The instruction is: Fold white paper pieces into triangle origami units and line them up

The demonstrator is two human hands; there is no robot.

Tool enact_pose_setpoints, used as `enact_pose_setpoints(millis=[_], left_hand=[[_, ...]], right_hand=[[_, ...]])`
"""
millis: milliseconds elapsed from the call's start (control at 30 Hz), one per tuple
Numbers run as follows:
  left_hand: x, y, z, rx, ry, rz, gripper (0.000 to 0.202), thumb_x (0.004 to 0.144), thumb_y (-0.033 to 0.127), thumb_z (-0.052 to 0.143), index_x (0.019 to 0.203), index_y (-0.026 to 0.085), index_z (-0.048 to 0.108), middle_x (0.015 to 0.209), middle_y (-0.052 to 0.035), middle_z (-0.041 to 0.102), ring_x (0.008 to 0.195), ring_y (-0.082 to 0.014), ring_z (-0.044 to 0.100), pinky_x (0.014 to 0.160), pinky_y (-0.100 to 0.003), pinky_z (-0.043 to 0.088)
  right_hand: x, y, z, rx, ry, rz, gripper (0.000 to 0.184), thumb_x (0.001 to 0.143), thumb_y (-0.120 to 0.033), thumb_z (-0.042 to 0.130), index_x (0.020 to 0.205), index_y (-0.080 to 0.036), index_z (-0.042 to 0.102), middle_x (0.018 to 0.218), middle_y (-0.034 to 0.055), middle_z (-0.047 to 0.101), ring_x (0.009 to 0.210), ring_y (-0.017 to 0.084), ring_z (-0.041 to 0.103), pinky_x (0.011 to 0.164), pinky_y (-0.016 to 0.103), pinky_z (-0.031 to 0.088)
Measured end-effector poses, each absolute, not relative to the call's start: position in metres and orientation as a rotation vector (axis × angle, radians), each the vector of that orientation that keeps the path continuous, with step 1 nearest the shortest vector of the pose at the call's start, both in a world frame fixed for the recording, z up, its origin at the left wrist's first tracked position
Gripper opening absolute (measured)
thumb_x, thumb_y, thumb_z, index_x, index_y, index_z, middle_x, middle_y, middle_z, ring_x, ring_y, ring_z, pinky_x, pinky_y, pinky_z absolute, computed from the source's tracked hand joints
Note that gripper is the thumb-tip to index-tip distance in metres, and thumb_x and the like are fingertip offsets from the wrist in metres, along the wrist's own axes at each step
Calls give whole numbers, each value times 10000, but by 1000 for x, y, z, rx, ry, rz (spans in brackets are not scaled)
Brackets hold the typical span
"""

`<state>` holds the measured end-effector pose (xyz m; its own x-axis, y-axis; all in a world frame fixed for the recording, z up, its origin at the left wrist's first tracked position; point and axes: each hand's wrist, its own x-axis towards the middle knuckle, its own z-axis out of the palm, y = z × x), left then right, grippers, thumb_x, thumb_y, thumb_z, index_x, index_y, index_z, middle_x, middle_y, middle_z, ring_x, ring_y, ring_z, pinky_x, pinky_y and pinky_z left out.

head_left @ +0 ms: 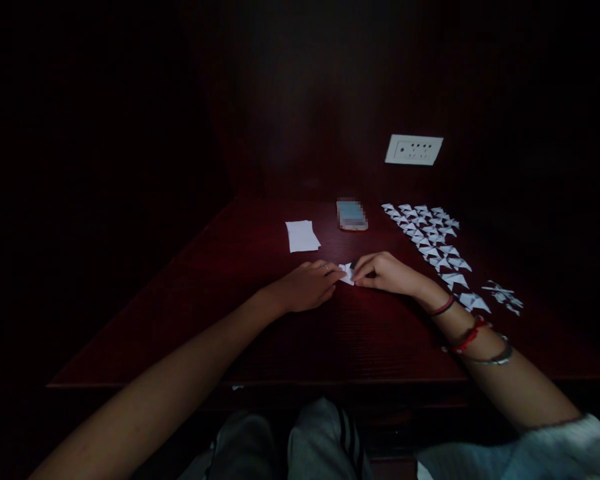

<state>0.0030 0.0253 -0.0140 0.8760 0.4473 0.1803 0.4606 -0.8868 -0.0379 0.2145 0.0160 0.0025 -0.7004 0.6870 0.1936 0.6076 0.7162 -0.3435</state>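
A small folded white paper (pixel 347 273) lay low over the dark red surface (pixel 220 300), just in front of the person, held between the fingertips of both hands. The left hand (pixel 307 288) gripped its left edge with bent fingers; the right hand (pixel 387 273) pinched its right edge between thumb and fingers. Exactly how each fingertip met the creases was too small to tell.

The step looked like shaping a crease, and it seemed to call for a light touch — one hand steadying the paper against the surface while the other matched the edges before pressing the fold flat. Pulling both sides at once could have skewed or torn so small a piece.

Just beyond the left hand lay a stack of white paper slips (pixel 303 237), its edges uneven. A smartphone (pixel 351 215) lay farther back. To the right stretched rows of folded paper pieces (pixel 449 263) — pointed and much alike — with thin paper scraps (pixel 503 293) beside the nearest ones. A wall socket (pixel 414 150) was set above.
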Motion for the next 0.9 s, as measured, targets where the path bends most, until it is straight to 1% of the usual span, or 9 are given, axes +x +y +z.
enact_pose_setpoints(millis=[100, 200, 400, 467, 633, 767, 900], left_hand=[[4, 25, -15, -2949, -708, -244, 362, 854, 249, 303, 1213, 209, 312, 1185, -64, 381, 1040, -203, 361, 843, -326, 308], [5, 26, -17, -2931, -706, -231, 356, 853, 251, 302, 1205, 211, 332, 1175, -67, 382, 1033, -206, 362, 835, -326, 310], [8, 24, -18, -2893, -753, -212, 355, 850, 253, 306, 1202, 226, 340, 1159, -61, 387, 1022, -205, 359, 819, -327, 318], [9, 24, -17, -2891, -763, -210, 361, 848, 251, 308, 1208, 231, 332, 1158, -59, 387, 1017, -204, 362, 813, -324, 322], [9, 23, -15, -2903, -785, -212, 358, 843, 247, 317, 1201, 240, 342, 1153, -51, 391, 1010, -201, 368, 807, -319, 326], [8, 24, -15, -2924, -776, -219, 370, 846, 251, 314, 1216, 248, 320, 1169, -44, 389, 1022, -198, 362, 819, -325, 316], [8, 26, -16, -2941, -756, -228, 364, 849, 241, 306, 1213, 244, 326, 1196, -34, 381, 1034, -194, 357, 825, -321, 313]], right_hand=[[215, 16, 2, -1035, -2600, 371, 173, 715, -143, 495, 772, -182, 654, 826, 20, 618, 734, 108, 550, 706, 229, 402], [215, 16, 1, -1040, -2584, 386, 160, 714, -153, 498, 759, -175, 650, 809, 18, 620, 712, 103, 550, 684, 219, 398], [212, 18, -3, -1119, -2507, 380, 154, 715, -241, 525, 764, -153, 642, 718, 17, 618, 621, 97, 526, 576, 208, 372], [210, 17, -4, -1128, -2500, 349, 158, 713, -256, 532, 762, -151, 638, 703, 16, 614, 606, 94, 517, 570, 206, 366], [210, 15, 0, -1093, -2581, 233, 136, 714, -188, 515, 752, -155, 642, 749, 31, 608, 664, 105, 527, 630, 213, 369], [213, 15, 1, -1091, -2618, 195, 129, 692, -145, 510, 704, -142, 638, 727, 33, 606, 663, 110, 528, 644, 213, 375], [214, 16, -1, -1089, -2618, 176, 133, 682, -129, 501, 697, -137, 633, 726, 32, 609, 655, 107, 528, 648, 214, 377]])
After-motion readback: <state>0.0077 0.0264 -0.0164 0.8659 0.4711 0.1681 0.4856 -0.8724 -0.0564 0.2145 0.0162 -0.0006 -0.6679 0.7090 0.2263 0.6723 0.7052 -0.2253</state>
